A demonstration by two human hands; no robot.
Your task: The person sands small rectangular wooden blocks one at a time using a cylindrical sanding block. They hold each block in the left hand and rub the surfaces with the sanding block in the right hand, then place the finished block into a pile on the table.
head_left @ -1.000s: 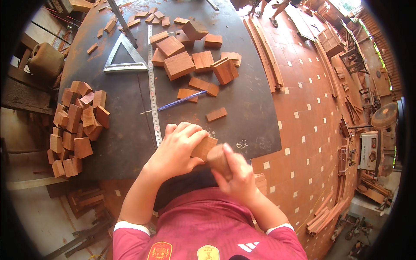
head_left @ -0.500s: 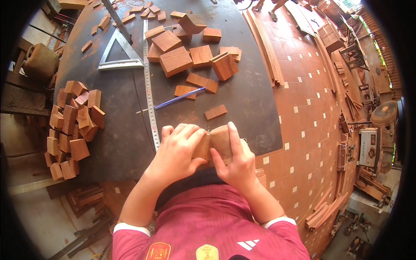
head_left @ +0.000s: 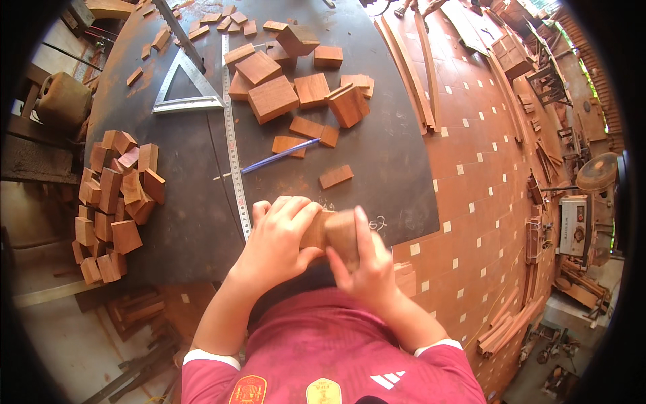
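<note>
Close to my body, at the table's near edge, both hands are closed on wood. My left hand (head_left: 277, 232) grips a brown wooden block (head_left: 314, 233), its fingers over the top and the thumb toward me. A second wooden block (head_left: 343, 234), smeared by motion, is pinched between the thumb and fingers of my right hand (head_left: 369, 259). The two blocks meet or nearly meet; the fingers hide part of both. Just beyond lies a small flat wooden piece (head_left: 336, 176). Farther off, a blue pen (head_left: 279, 156) rests across another wooden piece (head_left: 289, 145).
A steel rule (head_left: 234, 168) runs along the dark table (head_left: 182, 195), beside a metal triangle square (head_left: 186, 84) and a saw blade (head_left: 178, 34). Wooden blocks are piled at left (head_left: 111, 195) and at the far middle (head_left: 272, 97). Long boards (head_left: 407, 74) lie beyond the right edge.
My right hand and its block have shifted slightly toward me, and the block has turned. Pale writing on the table now shows beside it. My left hand keeps its grip nearly in place.
</note>
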